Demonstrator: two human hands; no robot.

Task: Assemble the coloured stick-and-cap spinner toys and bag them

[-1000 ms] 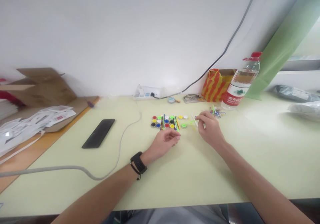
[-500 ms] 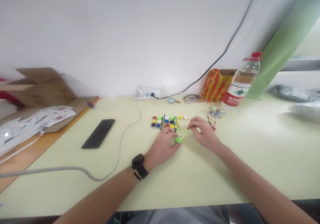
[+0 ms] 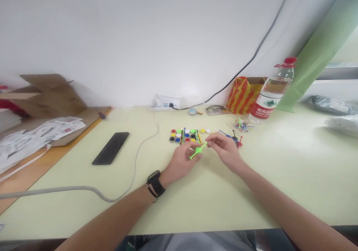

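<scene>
Held piece (image 3: 198, 150) bright green; bag (image 3: 241, 97) red-and-yellow striped; watch (image 3: 155, 183) black; tabletop (image 3: 201, 206) pale yellow-green.

1 head-worn camera looks forward and down at left hand (image 3: 181, 160), right hand (image 3: 226, 152) and table (image 3: 179, 206).

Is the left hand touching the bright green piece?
Touching. The head view shows the left hand gripping the green piece at its round middle.
</scene>
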